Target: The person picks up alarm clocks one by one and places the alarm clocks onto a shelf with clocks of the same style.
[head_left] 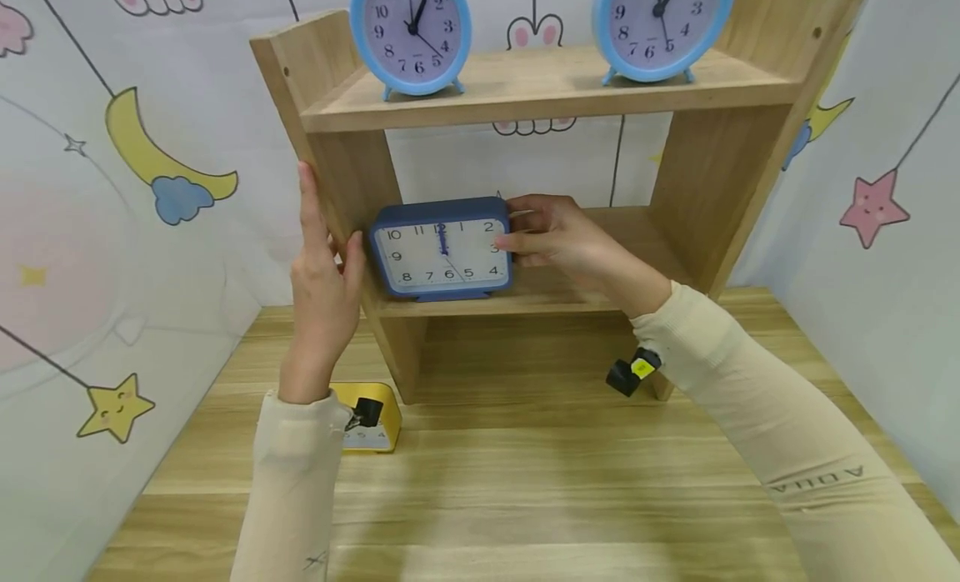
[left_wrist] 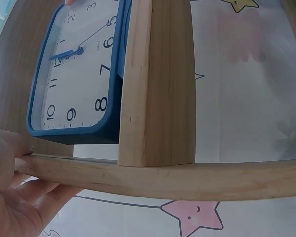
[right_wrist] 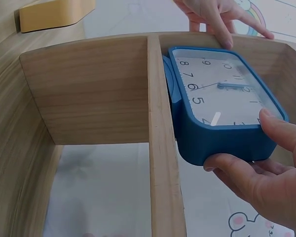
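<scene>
A blue rectangular alarm clock (head_left: 442,253) with a white face stands at the left end of the middle shelf of a wooden shelf unit (head_left: 525,108). My right hand (head_left: 566,242) grips the clock's right side, its thumb on the front edge and its fingers behind, as the right wrist view also shows. My left hand (head_left: 322,290) holds the unit's left side panel (left_wrist: 89,170), fingers along the outer face and thumb at the front edge, beside the clock. In the right wrist view the clock (right_wrist: 227,94) sits close to the side panel.
Two round light-blue alarm clocks, one on the left (head_left: 412,32) and one on the right (head_left: 660,27), stand on the top shelf. A yellow clock (head_left: 386,415) sits on the wooden table (head_left: 510,490), partly hidden behind my left wrist. Patterned walls (head_left: 135,257) enclose the table.
</scene>
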The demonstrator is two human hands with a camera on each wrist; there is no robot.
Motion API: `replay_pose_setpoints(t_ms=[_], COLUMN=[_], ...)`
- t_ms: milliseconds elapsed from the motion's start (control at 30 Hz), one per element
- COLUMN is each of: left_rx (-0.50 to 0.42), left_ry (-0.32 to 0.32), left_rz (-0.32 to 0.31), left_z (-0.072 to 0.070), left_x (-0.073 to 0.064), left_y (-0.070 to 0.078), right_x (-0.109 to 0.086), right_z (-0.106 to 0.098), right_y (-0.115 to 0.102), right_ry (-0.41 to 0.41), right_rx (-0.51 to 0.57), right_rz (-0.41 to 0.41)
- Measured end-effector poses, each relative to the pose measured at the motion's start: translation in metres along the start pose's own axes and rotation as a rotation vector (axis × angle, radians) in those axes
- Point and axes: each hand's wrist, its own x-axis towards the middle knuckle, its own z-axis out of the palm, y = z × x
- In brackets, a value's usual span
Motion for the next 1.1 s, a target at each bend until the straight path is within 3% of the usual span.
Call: replay_pose_setpoints(t_ms=[500,767,1100], left_rx=[-0.033,-0.016,-0.02], left_ry=[-0.005,-0.006,-0.011], left_rz=[-0.038,-0.048,-0.049], left_z=[0.0,0.0,-0.001], left_x=[0.0,0.0,0.0], left_y=[0.003,0.003,0.004], right_x=[-0.001,-0.004,-0.011], right_z=[-0.002,-0.002,0.001], right_y=[0.006,0.009,0.014], right_ry=[-0.008,0.03,0.089], right_rx=[-0.026,-0.11,-0.209], right_rz=[-0.009,-0.01,-0.09])
